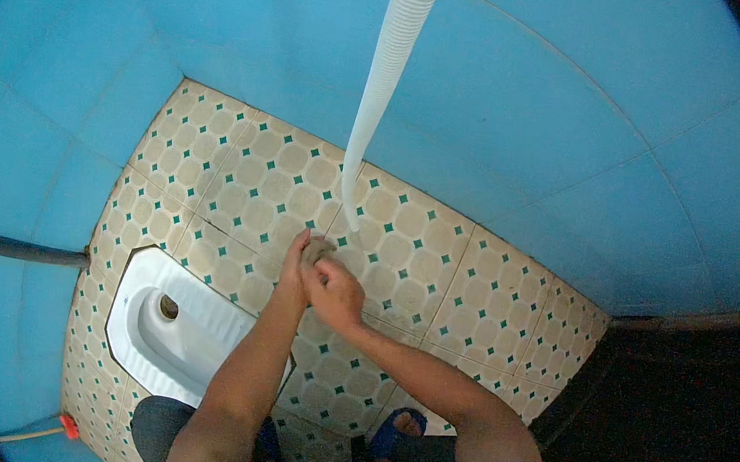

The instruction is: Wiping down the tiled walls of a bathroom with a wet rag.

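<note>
My left hand (297,265) and my right hand (339,294) are pressed together in front of me, above the tiled floor. A crumpled greyish-beige rag (320,248) is gripped between them and shows past my fingers at the top. Most of it is hidden by the hands, so its full shape cannot be made out. Just beyond the rag hangs a white corrugated drain hose (394,45), its lower end close to the floor. To the left of my left forearm lies a white ceramic squat toilet (198,293), partly covered by that arm.
Blue tiled walls (508,103) enclose the beige patterned floor tiles (406,218). A dark pipe (13,242) runs along the left wall. At lower left, a thin pale tube (32,434) ends in a red piece (69,427). My foot wears a blue sandal (393,432).
</note>
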Motion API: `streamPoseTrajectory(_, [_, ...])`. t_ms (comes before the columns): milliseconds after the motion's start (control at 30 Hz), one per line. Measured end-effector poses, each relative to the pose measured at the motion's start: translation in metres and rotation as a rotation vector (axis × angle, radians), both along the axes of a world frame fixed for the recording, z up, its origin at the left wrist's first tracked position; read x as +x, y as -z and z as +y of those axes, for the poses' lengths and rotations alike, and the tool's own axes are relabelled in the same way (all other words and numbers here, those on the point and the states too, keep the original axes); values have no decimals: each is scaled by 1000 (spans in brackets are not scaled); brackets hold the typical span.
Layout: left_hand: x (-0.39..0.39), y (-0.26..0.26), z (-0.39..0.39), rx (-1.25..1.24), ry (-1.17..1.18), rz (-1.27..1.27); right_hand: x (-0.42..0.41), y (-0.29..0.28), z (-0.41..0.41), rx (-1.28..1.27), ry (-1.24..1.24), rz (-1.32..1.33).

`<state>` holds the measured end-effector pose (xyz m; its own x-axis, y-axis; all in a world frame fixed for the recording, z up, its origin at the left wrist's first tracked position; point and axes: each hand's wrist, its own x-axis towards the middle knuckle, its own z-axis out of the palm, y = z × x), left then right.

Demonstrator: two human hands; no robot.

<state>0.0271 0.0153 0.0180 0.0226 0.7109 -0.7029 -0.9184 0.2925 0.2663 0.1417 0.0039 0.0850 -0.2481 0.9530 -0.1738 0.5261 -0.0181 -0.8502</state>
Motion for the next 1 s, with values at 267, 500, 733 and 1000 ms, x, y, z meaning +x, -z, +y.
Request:
streamPoseTrajectory(267, [39, -19, 14, -99, -155, 127, 18, 44, 50, -54, 183, -115])
streamPoseTrajectory(500, [-6, -2, 10, 100, -319, 218, 29, 15, 58, -497, -47, 372])
streamPoseTrajectory(733, [2, -40, 7, 226, -134, 415, 85, 45, 116, -763, 415, 1004])
streamPoseTrajectory(1000, [5, -17, 7, -305, -213, 934, 77, 66, 102, -831, 375, 1147])
